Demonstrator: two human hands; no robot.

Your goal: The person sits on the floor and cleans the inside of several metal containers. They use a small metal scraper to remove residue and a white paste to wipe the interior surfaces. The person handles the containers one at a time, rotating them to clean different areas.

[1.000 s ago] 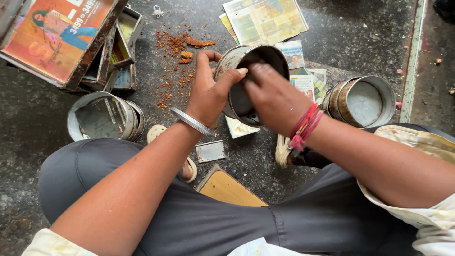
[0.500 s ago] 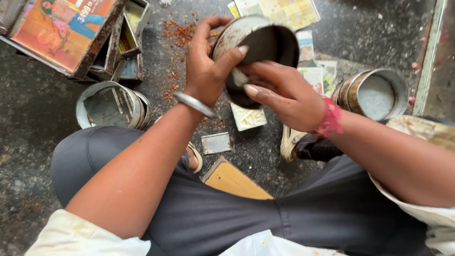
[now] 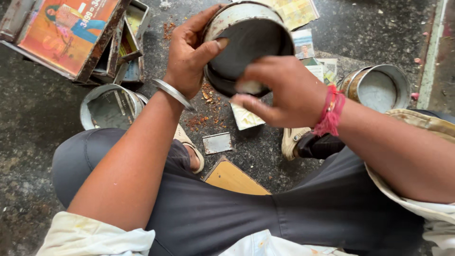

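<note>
The floor [image 3: 42,118] is dark, rough and speckled, littered with reddish-brown flakes [image 3: 208,106] just below the hands and some more farther off near the top. A pale strip of kerb [image 3: 433,52] runs along the far right edge. At the far left lies a rusty metal box [image 3: 71,33] faced with a colourful printed picture, and near it, a little closer, stands an open round tin [image 3: 111,106] with thin metal bits inside. Another open round tin [image 3: 377,87] sits at the right. Printed paper sheets [image 3: 308,28] lie at the far side, partly hidden by the hands, and a small grey metal plate [image 3: 217,142] and a tan wooden board [image 3: 232,179] lie near the person's legs.

The round metal tin [image 3: 249,47] is held off the floor, above the flakes, in the far middle of the scene. It is tilted so that its dark round face turns toward the camera, its short axis running from far to near. The left hand [image 3: 189,52], with a metal bangle [image 3: 173,94] at the wrist, grasps the tin's left rim, thumb across the front edge. The right hand [image 3: 279,92], with a red thread band [image 3: 329,110] on its wrist, has its fingers curled and pinched on a small pale piece [image 3: 250,87] pressed against the tin's lower face; what the piece is cannot be told.
</note>
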